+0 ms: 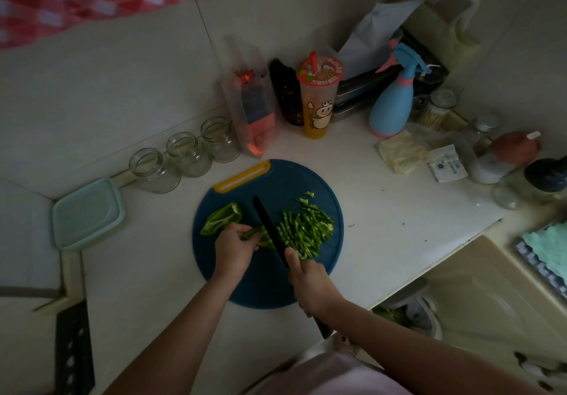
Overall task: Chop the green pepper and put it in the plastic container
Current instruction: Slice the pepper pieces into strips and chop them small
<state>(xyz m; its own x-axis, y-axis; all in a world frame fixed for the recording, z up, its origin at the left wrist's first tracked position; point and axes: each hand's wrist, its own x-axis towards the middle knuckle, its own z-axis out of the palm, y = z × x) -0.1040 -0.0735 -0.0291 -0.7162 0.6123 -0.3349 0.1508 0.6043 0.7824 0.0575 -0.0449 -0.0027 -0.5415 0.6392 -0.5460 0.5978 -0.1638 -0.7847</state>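
**Green pepper under a black blade, fingers close to the edge**

Green strips are pinned to the board [267,284] by the left hand [233,249], its fingers curled down over the bundle so that the tips sit just beside the knife [270,229]. The right hand [310,284] is closed around the handle, whose end shows behind the wrist, and the blade lies across the bundle with its point away from the person and slightly to the left.

The chief risk is judged to be a cut to the left fingertips: the gap between them and the edge is small, the light is poor, and a short stub is harder to hold down. A slip could also be caused by the smooth skin of the pepper rolling under the blade.

The strips held for cutting run roughly left to right, across the blade, so each stroke takes off a short piece. To the right of the knife a heap of cut pepper [306,230] is spread on the board, and stray bits near its far edge could be pushed onto the counter [399,210]. An uncut piece [221,218] lies to the left, its long axis slanting from near-left to far-right, touching or nearly touching the left hand.

The container [87,213] sits off the board at the left, well apart from the heap, seemingly with its lid on; nothing has been put into it yet.
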